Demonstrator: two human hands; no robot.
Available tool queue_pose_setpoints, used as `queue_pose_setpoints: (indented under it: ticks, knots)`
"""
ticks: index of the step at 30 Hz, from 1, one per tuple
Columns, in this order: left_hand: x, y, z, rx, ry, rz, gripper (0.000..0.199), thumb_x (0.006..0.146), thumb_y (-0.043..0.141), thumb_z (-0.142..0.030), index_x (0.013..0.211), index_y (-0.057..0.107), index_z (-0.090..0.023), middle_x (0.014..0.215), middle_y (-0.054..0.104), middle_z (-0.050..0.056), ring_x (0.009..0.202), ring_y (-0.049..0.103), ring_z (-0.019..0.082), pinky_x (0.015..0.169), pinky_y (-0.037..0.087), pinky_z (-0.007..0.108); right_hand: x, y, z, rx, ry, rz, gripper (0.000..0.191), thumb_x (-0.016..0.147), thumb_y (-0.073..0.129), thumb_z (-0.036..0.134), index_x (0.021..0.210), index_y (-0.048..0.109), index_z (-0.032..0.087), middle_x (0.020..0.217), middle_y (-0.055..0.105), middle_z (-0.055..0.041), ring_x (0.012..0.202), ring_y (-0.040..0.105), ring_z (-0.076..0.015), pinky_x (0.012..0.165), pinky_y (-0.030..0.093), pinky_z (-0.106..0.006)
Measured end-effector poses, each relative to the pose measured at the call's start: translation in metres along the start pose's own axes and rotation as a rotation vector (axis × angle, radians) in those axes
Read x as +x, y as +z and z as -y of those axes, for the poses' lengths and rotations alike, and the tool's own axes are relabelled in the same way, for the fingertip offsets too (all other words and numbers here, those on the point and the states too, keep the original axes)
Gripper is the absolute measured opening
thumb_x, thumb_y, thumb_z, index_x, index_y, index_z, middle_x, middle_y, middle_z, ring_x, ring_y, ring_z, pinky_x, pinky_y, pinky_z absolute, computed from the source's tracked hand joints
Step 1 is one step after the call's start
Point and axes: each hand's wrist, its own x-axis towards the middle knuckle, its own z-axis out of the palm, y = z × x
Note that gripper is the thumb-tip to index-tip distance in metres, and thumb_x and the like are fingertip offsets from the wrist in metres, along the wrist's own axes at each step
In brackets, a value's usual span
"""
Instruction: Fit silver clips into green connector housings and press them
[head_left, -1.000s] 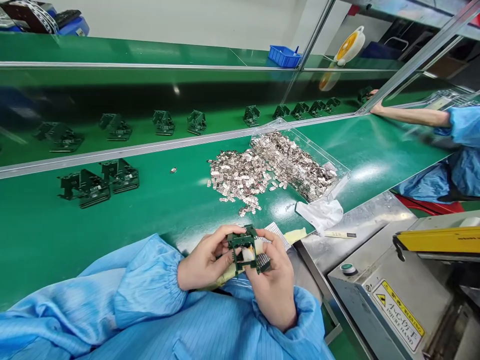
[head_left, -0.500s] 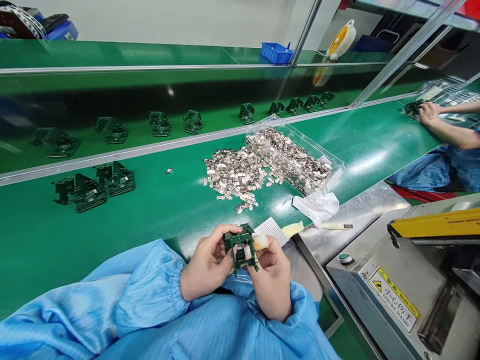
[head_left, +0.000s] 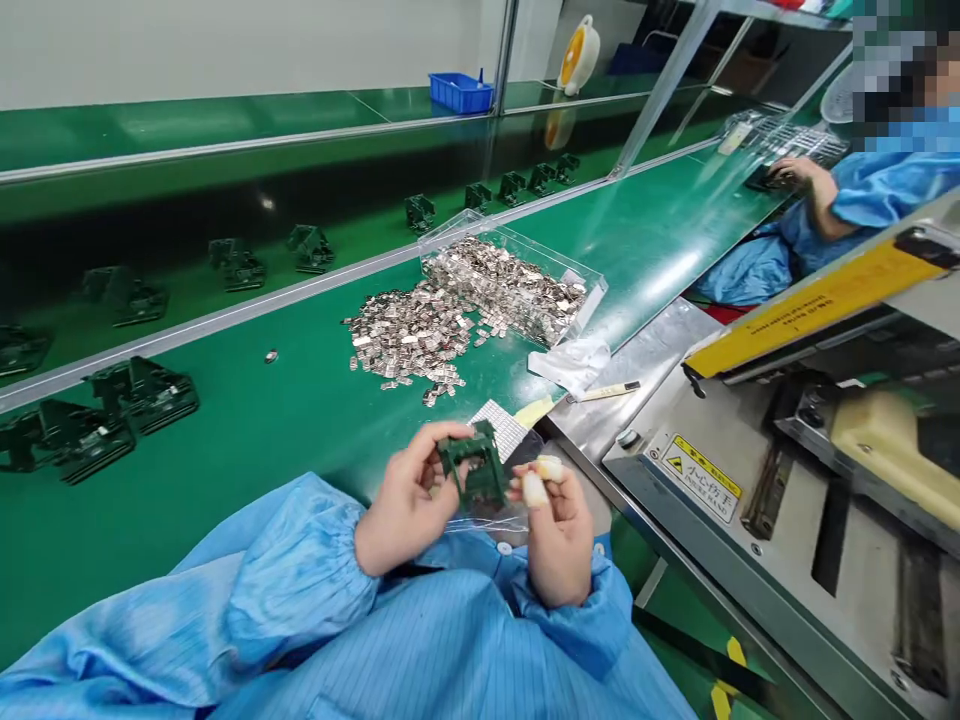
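Observation:
My left hand [head_left: 405, 505] is closed around a dark green plastic frame [head_left: 480, 468] with open slots, held up in front of my body. Just to its right is my right hand [head_left: 561, 540], thumb and fingers drawn into a pinch. Whitish-yellow finger covers [head_left: 535, 490] sit on its thumb and a fingertip. Whatever lies in that pinch is too small to make out. Beyond the frame, a sheet with a small white grid [head_left: 501, 424] lies near the bench edge. A loose pile of small silvery metal pieces [head_left: 409, 335] is farther off.
A clear plastic tray [head_left: 592, 308] of metal pieces adjoins the pile. A white cloth-like item [head_left: 574, 367] and a cutter-like tool [head_left: 611, 390] lie nearby. More green frames [head_left: 142, 395] stand left. A machine [head_left: 645, 455] is right; a co-worker's hand [head_left: 802, 172] works far right.
My view has turned to the right. My right hand has drawn back from the green frame, leaving a small gap. My left hand still holds the frame.

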Motion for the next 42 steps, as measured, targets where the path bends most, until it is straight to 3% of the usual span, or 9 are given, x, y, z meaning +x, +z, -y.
queue_pose_setpoints:
  ticks: [3,8,13,19,26,32,37,42]
  knots:
    - [0.03,0.01,0.006,-0.049,0.055,-0.083,0.032,0.082,0.065,-0.026,0.111,0.053,-0.02,0.09,0.062,0.001,0.077,0.062,0.013,0.068,0.053,0.023,0.009,-0.011,-0.021,-0.124,0.05,-0.004,0.036,0.078,0.066,0.052,0.089,0.065,0.018,0.077,0.069,-0.0052,0.064,0.062,-0.0167,0.056,0.053,-0.028]
    - [0.067,0.034,0.033,0.047,0.111,0.0,0.037,0.08,0.065,-0.02,0.115,0.052,-0.018,0.087,0.06,0.001,0.077,0.059,0.013,0.072,0.048,0.023,0.026,0.014,-0.039,-0.185,0.001,0.078,0.033,0.077,0.066,0.048,0.066,0.058,0.018,0.055,0.055,0.0019,0.05,0.049,-0.0118,0.047,0.04,-0.022]
    - [0.066,0.034,0.047,0.006,0.109,0.051,0.039,0.083,0.06,-0.018,0.12,0.049,-0.019,0.09,0.061,0.001,0.08,0.059,0.014,0.075,0.048,0.024,0.027,0.025,-0.052,-0.233,-0.132,0.051,0.039,0.087,0.051,0.049,0.06,0.042,0.022,0.051,0.041,0.0054,0.049,0.037,-0.0106,0.047,0.031,-0.023]
    - [0.062,0.029,0.036,0.147,0.104,0.084,0.038,0.082,0.059,-0.015,0.12,0.053,-0.02,0.089,0.062,0.001,0.077,0.059,0.014,0.071,0.047,0.023,0.032,0.004,-0.065,-0.371,-0.332,0.144,0.036,0.089,0.048,0.04,0.059,0.041,0.022,0.055,0.037,0.0046,0.053,0.035,-0.0126,0.053,0.029,-0.027]
    - [0.066,0.03,0.027,0.273,0.119,0.099,0.038,0.082,0.056,-0.012,0.119,0.054,-0.019,0.085,0.061,0.0,0.067,0.054,0.012,0.063,0.043,0.023,0.043,-0.011,-0.056,-0.548,-0.488,0.316,0.026,0.086,0.047,0.033,0.062,0.045,0.024,0.057,0.042,0.0013,0.054,0.041,-0.0159,0.054,0.031,-0.029]
    - [0.068,0.028,0.025,0.301,0.122,0.121,0.039,0.081,0.056,-0.012,0.119,0.054,-0.02,0.08,0.06,-0.001,0.062,0.051,0.011,0.058,0.039,0.023,0.036,-0.015,-0.039,-0.69,-0.417,0.387,0.012,0.076,0.045,0.015,0.071,0.051,0.024,0.065,0.055,-0.0019,0.059,0.052,-0.0187,0.056,0.037,-0.028]
    - [0.069,0.028,0.035,0.106,0.115,0.088,0.037,0.083,0.06,-0.015,0.119,0.053,-0.021,0.096,0.064,0.003,0.077,0.06,0.014,0.07,0.047,0.024,0.042,-0.027,-0.029,-0.741,-0.276,0.437,0.032,0.067,0.049,0.01,0.095,0.06,0.023,0.057,0.062,0.003,0.05,0.059,-0.019,0.048,0.041,-0.025]
    - [0.057,0.024,0.034,-0.074,0.078,0.071,0.035,0.088,0.059,-0.021,0.122,0.05,-0.02,0.095,0.062,0.003,0.084,0.061,0.014,0.074,0.048,0.023,0.041,-0.038,0.0,-0.666,-0.155,0.354,0.007,0.081,0.055,0.02,0.076,0.056,0.023,0.059,0.068,0.0023,0.05,0.066,-0.0175,0.046,0.049,-0.024]
